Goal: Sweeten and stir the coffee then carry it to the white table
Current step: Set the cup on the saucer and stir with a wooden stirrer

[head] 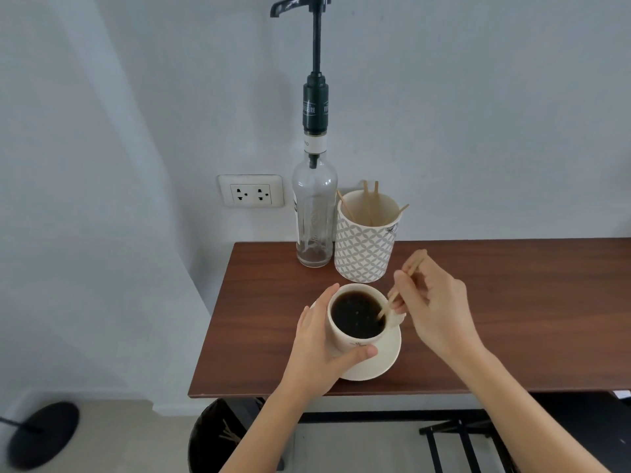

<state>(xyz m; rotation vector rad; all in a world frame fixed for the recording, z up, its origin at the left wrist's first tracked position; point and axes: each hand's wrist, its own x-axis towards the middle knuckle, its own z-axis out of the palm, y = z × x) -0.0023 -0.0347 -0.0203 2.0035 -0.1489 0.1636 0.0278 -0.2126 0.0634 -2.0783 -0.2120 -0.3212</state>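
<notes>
A cream cup (pixel 351 341) full of black coffee (pixel 356 314) stands on a cream saucer (pixel 386 356) on the brown wooden table (pixel 512 319). My left hand (pixel 319 349) wraps around the cup's left side, thumb across its front. My right hand (pixel 433 302) pinches a thin wooden stir stick (pixel 397 291), whose lower tip dips into the coffee at the cup's right rim. Behind the cup stands a clear glass syrup bottle (pixel 314 216) with a tall black pump (pixel 316 97).
A patterned cup (pixel 363 250) holding several wooden stir sticks stands right of the bottle, close behind the coffee. A wall socket (pixel 251 192) is at the left. Under the table sit a black bin (pixel 218 438) and a black frame (pixel 454 438). A dark round base (pixel 41 435) lies on the floor.
</notes>
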